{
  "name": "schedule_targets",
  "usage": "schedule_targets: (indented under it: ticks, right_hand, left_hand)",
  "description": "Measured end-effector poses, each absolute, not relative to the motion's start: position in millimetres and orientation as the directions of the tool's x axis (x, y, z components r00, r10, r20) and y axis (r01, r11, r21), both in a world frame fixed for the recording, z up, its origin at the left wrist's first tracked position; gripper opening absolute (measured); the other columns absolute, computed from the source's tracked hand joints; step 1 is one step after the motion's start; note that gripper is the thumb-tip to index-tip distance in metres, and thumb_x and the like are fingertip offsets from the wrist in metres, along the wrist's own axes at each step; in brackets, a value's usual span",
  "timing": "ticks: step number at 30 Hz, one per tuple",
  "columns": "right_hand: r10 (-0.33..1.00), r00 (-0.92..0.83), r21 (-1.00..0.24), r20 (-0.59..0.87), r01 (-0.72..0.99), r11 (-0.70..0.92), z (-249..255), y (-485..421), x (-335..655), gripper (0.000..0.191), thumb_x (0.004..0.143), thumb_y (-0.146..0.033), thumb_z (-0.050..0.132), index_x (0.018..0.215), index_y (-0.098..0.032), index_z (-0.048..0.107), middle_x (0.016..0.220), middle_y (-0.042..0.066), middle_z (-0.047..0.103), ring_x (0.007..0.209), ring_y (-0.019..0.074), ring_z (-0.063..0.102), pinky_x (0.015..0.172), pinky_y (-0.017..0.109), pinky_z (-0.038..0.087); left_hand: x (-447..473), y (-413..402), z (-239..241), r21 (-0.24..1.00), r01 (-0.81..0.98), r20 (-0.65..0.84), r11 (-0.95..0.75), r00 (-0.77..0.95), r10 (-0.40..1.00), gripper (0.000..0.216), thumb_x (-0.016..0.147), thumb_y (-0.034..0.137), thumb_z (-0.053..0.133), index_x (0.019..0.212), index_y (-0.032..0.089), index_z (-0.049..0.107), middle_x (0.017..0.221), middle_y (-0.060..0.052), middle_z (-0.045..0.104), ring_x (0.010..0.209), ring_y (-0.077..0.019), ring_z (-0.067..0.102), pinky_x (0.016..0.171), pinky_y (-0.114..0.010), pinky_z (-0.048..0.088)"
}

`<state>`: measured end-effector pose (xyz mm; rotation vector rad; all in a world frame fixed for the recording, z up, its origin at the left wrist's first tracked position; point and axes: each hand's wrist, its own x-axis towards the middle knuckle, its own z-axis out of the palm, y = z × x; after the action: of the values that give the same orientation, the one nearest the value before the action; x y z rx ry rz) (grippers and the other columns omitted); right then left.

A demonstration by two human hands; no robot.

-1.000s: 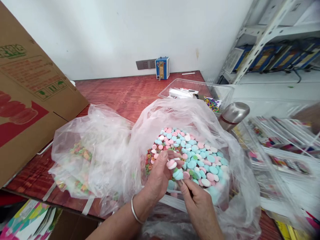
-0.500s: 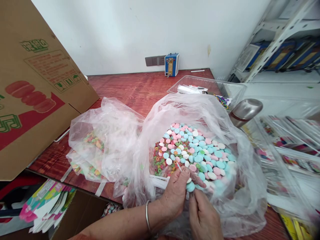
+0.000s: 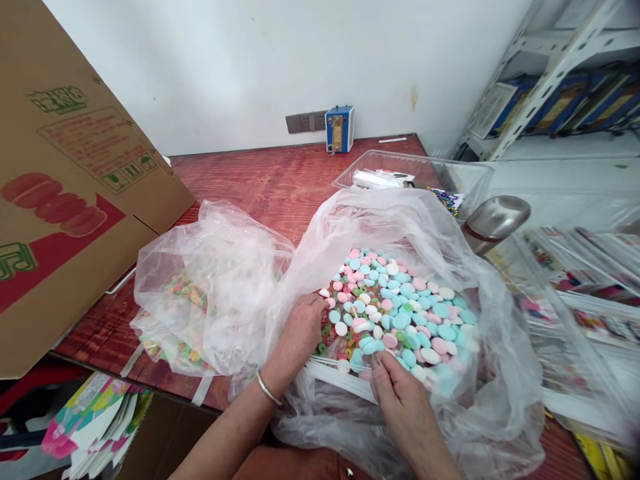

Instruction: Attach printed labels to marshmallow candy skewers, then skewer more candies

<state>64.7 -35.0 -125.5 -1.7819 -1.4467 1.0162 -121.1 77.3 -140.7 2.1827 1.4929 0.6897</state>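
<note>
Round flat pink, blue and white candies [image 3: 400, 320] lie in a large clear plastic bag [image 3: 380, 207], with small coloured ring candies [image 3: 345, 347] at their left. My left hand [image 3: 303, 327] reaches over the bag's left side, its fingers stretched towards the ring candies and a pink candy; the fingertips are partly hidden. My right hand [image 3: 400, 400] is closed low in the bag, pinching what seems to be a thin stick with blue candies [image 3: 371, 345] stacked on it. White sticks [image 3: 340, 377] lie along the bag's near side, between my hands.
Left of the big bag is another plastic bag [image 3: 225, 267] with ring candies. A cardboard box [image 3: 90, 180] stands at far left. Behind are a clear tray [image 3: 370, 160], a steel flask [image 3: 495, 223] and a blue device [image 3: 340, 130]. Clear bins [image 3: 575, 320] line the right.
My left hand has left the right hand and moved left to the ring candies. My right hand stays low in the bag, with the stacked candies turned upward to the left.
</note>
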Motion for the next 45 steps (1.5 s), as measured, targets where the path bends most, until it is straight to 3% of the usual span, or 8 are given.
schedule_targets:
  ticks: [6,11,30,32,35,38,41,45]
  right_hand:
    - [0.982,0.011,-0.807,-0.188,0.568,-0.161,-127,-36,53,0.034,0.095,-0.045,0.031,0.073,-0.024,0.046,0.063,0.0,0.057,0.059,0.0185,0.054,0.056,0.026,0.037]
    - [0.98,-0.061,-0.784,-0.192,0.61,-0.115,-126,-32,44,0.032,0.097,-0.039,0.031,0.071,-0.024,0.043,0.064,0.0,0.058,0.061,0.0181,0.055,0.057,0.026,0.036]
    - [0.984,-0.032,-0.832,-0.175,0.539,-0.13,-120,-32,39,0.029,0.095,-0.038,0.03,0.07,-0.024,0.04,0.064,0.0,0.055,0.06,0.0172,0.049,0.057,0.026,0.034]
    - [0.988,-0.003,-0.853,-0.157,0.504,-0.134,-120,-31,41,0.03,0.095,-0.038,0.031,0.07,-0.024,0.04,0.063,-0.001,0.053,0.059,0.0167,0.049,0.056,0.026,0.035]
    - [0.989,0.031,-0.867,-0.146,0.477,-0.143,-120,-30,46,0.032,0.095,-0.04,0.033,0.069,-0.024,0.042,0.061,-0.002,0.051,0.057,0.0162,0.047,0.054,0.025,0.035]
    - [0.987,0.045,-0.865,-0.152,0.477,-0.155,-119,-31,51,0.032,0.095,-0.041,0.035,0.069,-0.024,0.044,0.06,-0.002,0.051,0.056,0.0162,0.048,0.053,0.025,0.035]
    - [0.986,0.044,-0.86,-0.163,0.484,-0.164,-120,-33,53,0.032,0.095,-0.042,0.036,0.07,-0.023,0.045,0.06,-0.002,0.052,0.057,0.0165,0.049,0.053,0.025,0.035]
    - [0.987,0.005,-0.865,-0.161,0.481,-0.143,-124,-37,54,0.033,0.096,-0.042,0.035,0.071,-0.023,0.045,0.062,-0.002,0.052,0.059,0.0166,0.05,0.055,0.025,0.036]
  left_hand:
    - [-124,74,-136,0.674,0.709,0.136,-0.206,0.156,0.978,0.017,0.088,0.013,0.054,0.088,0.018,0.07,0.09,-0.006,0.071,0.084,-0.0205,0.064,0.08,-0.034,0.049]
    - [-123,73,-127,0.956,0.198,-0.219,0.218,-0.018,0.976,0.015,0.08,0.023,0.064,0.092,0.018,0.071,0.079,-0.003,0.074,0.071,-0.0171,0.067,0.071,-0.03,0.053]
    - [-116,62,-123,0.896,-0.15,-0.395,0.419,0.163,0.904,0.032,0.067,0.042,0.081,0.082,0.015,0.071,0.077,-0.002,0.069,0.068,-0.015,0.064,0.068,-0.029,0.054]
    - [-121,62,-123,0.917,-0.101,-0.369,0.387,0.161,0.915,0.033,0.078,0.043,0.071,0.097,0.017,0.069,0.083,-0.004,0.07,0.07,-0.0163,0.066,0.068,-0.031,0.055]
    - [-131,61,-123,0.943,0.322,-0.122,0.086,0.093,0.988,0.021,0.089,0.029,0.057,0.103,0.02,0.069,0.089,-0.006,0.069,0.078,-0.0183,0.066,0.074,-0.033,0.054]
    - [-136,59,-123,0.649,0.728,0.049,-0.222,0.251,0.967,0.019,0.086,0.013,0.056,0.087,0.02,0.073,0.094,-0.008,0.067,0.089,-0.0219,0.063,0.083,-0.036,0.05]
    - [-136,57,-128,0.45,0.838,0.025,-0.308,0.333,0.943,0.019,0.086,0.011,0.056,0.086,0.018,0.074,0.094,-0.011,0.066,0.09,-0.0248,0.061,0.083,-0.039,0.05]
    - [-134,57,-133,0.546,0.796,0.089,-0.262,0.256,0.963,0.019,0.088,0.015,0.056,0.084,0.02,0.074,0.092,-0.01,0.07,0.091,-0.0249,0.062,0.087,-0.04,0.049]
